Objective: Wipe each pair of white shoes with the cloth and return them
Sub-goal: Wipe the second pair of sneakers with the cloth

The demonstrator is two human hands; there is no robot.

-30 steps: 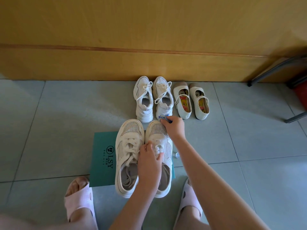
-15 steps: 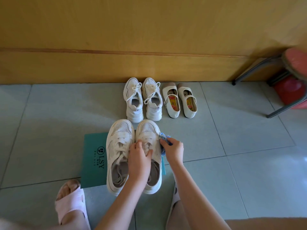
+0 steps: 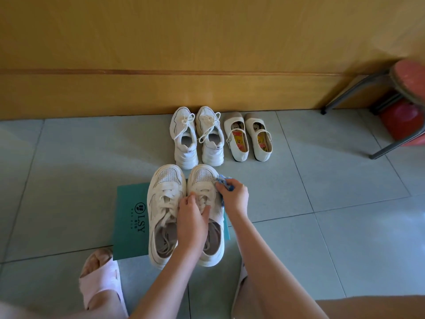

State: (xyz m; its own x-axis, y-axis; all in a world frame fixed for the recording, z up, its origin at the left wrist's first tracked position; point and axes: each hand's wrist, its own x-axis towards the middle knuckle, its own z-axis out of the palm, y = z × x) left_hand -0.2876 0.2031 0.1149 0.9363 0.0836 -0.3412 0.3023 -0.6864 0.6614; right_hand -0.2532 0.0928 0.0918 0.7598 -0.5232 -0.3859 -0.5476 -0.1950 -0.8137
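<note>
A pair of white mesh sneakers (image 3: 166, 203) stands on a green card (image 3: 131, 217) on the floor in front of me. My left hand (image 3: 192, 218) grips the laced top of the right-hand sneaker (image 3: 203, 178). My right hand (image 3: 235, 198) holds a blue cloth (image 3: 224, 181) against that sneaker's outer right side, near the toe. Behind them, by the wall, stand a white lace-up pair (image 3: 197, 137) and a cream strap pair (image 3: 248, 137).
A wooden wall panel (image 3: 161, 93) runs along the back. A metal-legged stool with a red seat (image 3: 407, 81) stands at the right. My feet in pink slippers (image 3: 101, 284) rest on the grey tiled floor on either side.
My right hand with the cloth moved from the sneaker's toe tip down its right side, then slid a little back toward the toe. My left hand kept its hold. The view shifted right.
</note>
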